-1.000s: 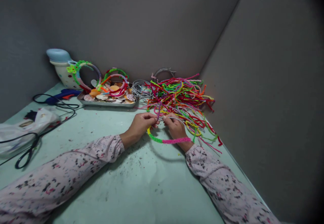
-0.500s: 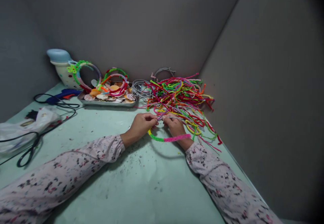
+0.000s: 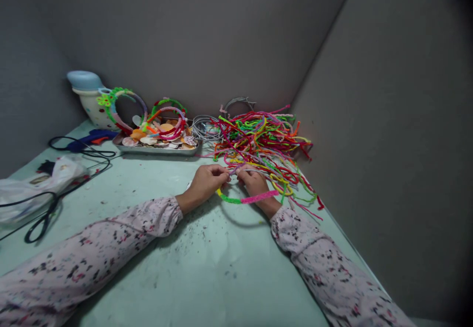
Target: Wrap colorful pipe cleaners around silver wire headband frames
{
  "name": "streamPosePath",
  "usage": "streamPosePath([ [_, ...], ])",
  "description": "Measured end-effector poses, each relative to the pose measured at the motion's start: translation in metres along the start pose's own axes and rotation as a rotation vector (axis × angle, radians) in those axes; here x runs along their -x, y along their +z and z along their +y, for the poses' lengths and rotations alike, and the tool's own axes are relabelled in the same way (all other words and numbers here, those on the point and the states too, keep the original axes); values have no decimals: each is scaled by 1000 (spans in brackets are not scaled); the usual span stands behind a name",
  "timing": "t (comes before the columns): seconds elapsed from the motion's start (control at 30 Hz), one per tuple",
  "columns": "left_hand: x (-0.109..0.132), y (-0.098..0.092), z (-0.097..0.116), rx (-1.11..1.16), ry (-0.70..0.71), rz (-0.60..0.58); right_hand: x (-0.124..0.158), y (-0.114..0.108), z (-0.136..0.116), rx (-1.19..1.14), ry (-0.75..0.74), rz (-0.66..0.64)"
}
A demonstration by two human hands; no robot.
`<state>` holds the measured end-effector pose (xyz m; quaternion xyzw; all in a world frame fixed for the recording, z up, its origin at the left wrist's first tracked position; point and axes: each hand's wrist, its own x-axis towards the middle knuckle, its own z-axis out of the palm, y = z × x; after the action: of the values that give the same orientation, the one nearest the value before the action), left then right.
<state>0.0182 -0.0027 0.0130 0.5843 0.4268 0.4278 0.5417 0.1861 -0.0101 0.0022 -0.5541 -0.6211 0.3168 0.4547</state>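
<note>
My left hand (image 3: 206,181) and my right hand (image 3: 254,183) meet over the pale green table, fingers pinched together on a headband (image 3: 247,198). The band's lower arc is wrapped in green, yellow and pink fuzzy wire; its upper part between my fingertips looks grey with a purple strand. Just behind my hands lies a loose heap of coloured pipe cleaners (image 3: 264,142), touching my right hand's fingers.
A metal tray (image 3: 158,149) with shells and finished headbands stands at the back. Bare grey hoops (image 3: 205,127) lie beside it. A pale jug (image 3: 86,95), a blue glue gun (image 3: 90,138), black cable (image 3: 48,208) and a plastic bag (image 3: 37,184) are at left. Grey walls close the corner.
The headband has tilted flatter and risen slightly toward the pile; both hands stay pinched on it with small finger movements.
</note>
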Motion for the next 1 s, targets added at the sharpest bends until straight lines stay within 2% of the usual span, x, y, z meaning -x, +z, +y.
streamPosePath([
  [0.2,2,0,5,256,-123,-72,5,-4,-6,-28,-196,39],
  [0.43,-2,-2,2,292,-233,-139,6,-3,-2,3,-223,33],
  [0.57,-3,-4,1,283,-239,-176,6,-3,-2,21,-230,35],
  [1.0,-2,-3,2,222,-190,-170,6,-3,-1,29,-256,31],
])
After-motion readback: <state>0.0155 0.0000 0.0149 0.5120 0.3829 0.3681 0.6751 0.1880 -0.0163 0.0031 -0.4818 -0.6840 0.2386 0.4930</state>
